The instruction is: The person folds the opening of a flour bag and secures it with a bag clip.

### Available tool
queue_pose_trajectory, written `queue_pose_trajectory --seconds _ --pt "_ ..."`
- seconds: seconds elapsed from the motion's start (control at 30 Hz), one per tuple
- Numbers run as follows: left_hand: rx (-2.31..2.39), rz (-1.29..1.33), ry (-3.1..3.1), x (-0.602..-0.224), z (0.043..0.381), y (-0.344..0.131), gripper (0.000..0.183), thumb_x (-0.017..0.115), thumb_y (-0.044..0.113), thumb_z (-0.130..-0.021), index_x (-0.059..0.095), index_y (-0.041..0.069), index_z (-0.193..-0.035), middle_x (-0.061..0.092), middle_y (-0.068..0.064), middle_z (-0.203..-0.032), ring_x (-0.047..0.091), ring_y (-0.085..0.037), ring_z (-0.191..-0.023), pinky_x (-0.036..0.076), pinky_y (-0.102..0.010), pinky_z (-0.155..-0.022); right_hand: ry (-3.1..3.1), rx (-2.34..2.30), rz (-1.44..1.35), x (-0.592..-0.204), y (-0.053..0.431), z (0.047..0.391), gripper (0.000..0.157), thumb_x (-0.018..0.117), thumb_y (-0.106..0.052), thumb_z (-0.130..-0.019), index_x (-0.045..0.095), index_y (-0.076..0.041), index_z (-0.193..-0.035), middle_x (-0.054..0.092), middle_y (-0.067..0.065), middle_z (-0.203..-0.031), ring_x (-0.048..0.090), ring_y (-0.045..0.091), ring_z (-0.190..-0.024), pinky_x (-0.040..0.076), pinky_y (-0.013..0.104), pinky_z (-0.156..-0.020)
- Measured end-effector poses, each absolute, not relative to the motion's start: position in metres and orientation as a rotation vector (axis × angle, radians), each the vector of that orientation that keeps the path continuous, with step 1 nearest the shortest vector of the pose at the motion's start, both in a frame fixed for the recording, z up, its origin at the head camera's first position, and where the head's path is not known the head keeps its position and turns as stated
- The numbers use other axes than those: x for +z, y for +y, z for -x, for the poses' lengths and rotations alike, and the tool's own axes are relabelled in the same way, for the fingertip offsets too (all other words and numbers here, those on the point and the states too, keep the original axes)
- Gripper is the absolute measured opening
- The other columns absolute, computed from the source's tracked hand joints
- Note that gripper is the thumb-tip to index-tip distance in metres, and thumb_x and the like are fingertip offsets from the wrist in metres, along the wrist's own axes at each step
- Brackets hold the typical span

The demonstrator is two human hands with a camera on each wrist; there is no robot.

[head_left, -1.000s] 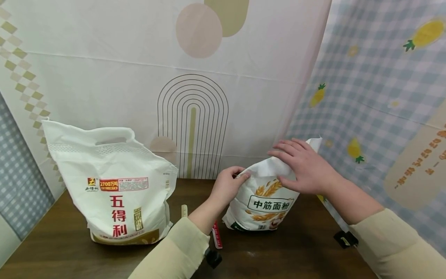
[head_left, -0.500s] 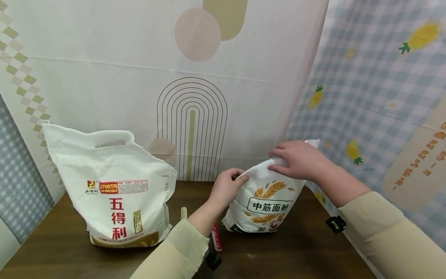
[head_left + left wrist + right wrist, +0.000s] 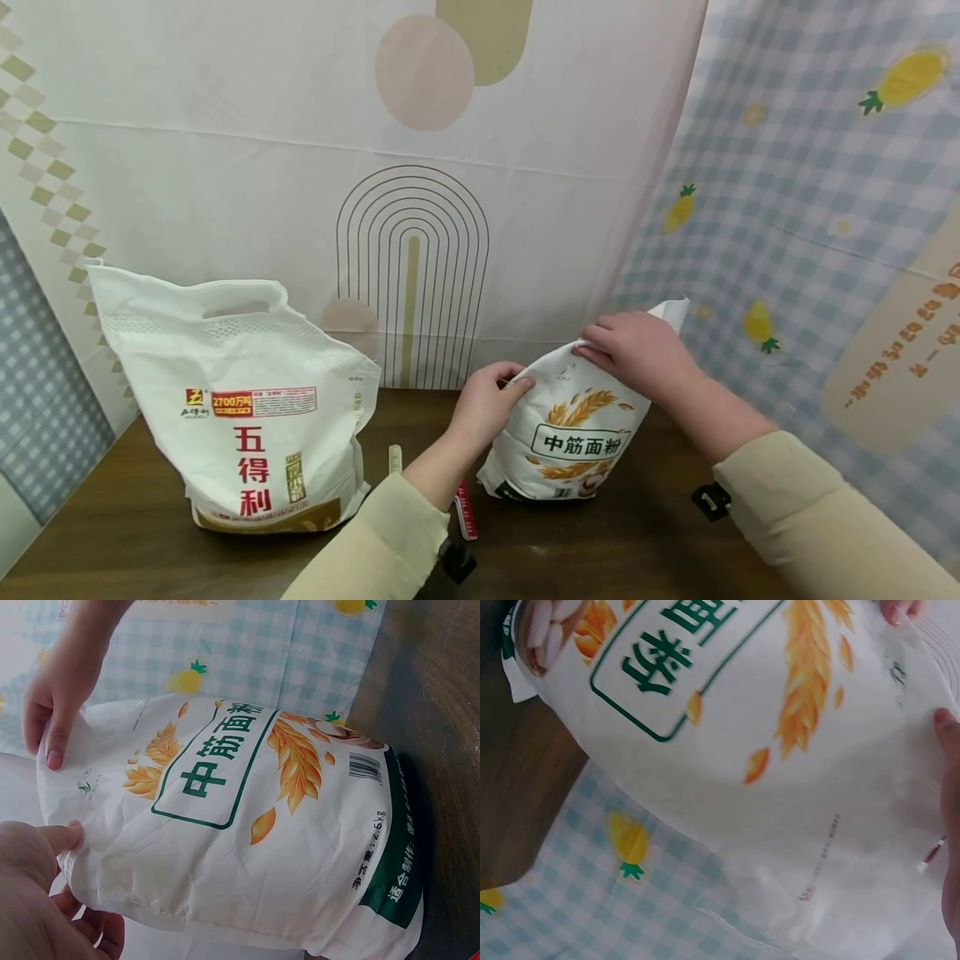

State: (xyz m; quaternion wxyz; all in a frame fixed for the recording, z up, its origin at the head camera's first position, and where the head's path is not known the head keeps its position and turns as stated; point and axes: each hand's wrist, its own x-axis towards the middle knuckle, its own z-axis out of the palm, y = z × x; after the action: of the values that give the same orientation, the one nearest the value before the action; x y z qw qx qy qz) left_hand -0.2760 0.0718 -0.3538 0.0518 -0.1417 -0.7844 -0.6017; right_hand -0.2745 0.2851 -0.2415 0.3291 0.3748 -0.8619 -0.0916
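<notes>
A white flour bag [image 3: 525, 454] with wheat ears and green lettering stands on the brown table, its top leaning right. My left hand [image 3: 483, 408] pinches its upper left edge, thumb on the printed front and fingers behind, as the left wrist view shows along the bag's rim [image 3: 71, 862]. Farther along the same top edge, my right hand [image 3: 641, 350] grips the rim between thumb and fingers. A free corner of the bag sticks up past the right hand. In the right wrist view only part of my right hand [image 3: 951, 802] shows at the side.
A larger white flour bag [image 3: 187, 358] with a cut-out handle and red lettering stands at the left. Between the bags lie a red strip with white marks [image 3: 466, 510] and a beige strip [image 3: 395, 458]. Patterned cloth hangs behind [image 3: 300, 167] and right [image 3: 810, 275].
My right hand has gone from lying spread across the bag's top to gripping its rim, its forearm shifting left and lower. The left hand keeps its pinch.
</notes>
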Motion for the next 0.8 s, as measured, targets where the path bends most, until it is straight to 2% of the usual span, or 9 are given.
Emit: queue_pose_trajectory --seconds 0.2,0.47,0.8 --pt "-1.826 0.423 -2.381 -0.354 0.275 0.072 0.017 0.064 0.039 -0.085 0.067 0.025 -0.095 0.061 0.006 -0.09 0.057 -0.011 -0.076 0.048 -0.027 -0.061 -2.137 -0.186 -0.951 -0.254 0.287 0.275 0.017 0.067 -0.032 -0.083 0.062 -0.016 -0.08 0.057 -0.004 -0.068 0.054 0.019 -0.059 0.044 0.037 -0.054" --pt "-1.823 0.434 -2.375 -0.354 0.276 0.072 0.017 0.063 0.04 -0.086 0.067 0.026 -0.094 0.061 0.006 -0.088 0.056 -0.012 -0.076 0.048 -0.027 -0.061 -2.079 -0.187 -0.845 -0.262 0.289 0.276 0.022 0.067 -0.037 -0.083 0.063 -0.015 -0.082 0.06 -0.001 -0.072 0.058 0.022 -0.065 0.046 0.038 -0.06" --pt "-1.833 0.457 -2.373 -0.356 0.276 0.072 0.017 0.061 0.04 -0.087 0.066 0.026 -0.096 0.061 0.005 -0.088 0.057 -0.012 -0.074 0.048 -0.028 -0.06 -2.017 -0.172 -0.82 -0.268 0.292 0.28 0.026 0.066 -0.04 -0.082 0.062 -0.014 -0.079 0.059 0.001 -0.069 0.058 0.023 -0.066 0.045 0.04 -0.066"
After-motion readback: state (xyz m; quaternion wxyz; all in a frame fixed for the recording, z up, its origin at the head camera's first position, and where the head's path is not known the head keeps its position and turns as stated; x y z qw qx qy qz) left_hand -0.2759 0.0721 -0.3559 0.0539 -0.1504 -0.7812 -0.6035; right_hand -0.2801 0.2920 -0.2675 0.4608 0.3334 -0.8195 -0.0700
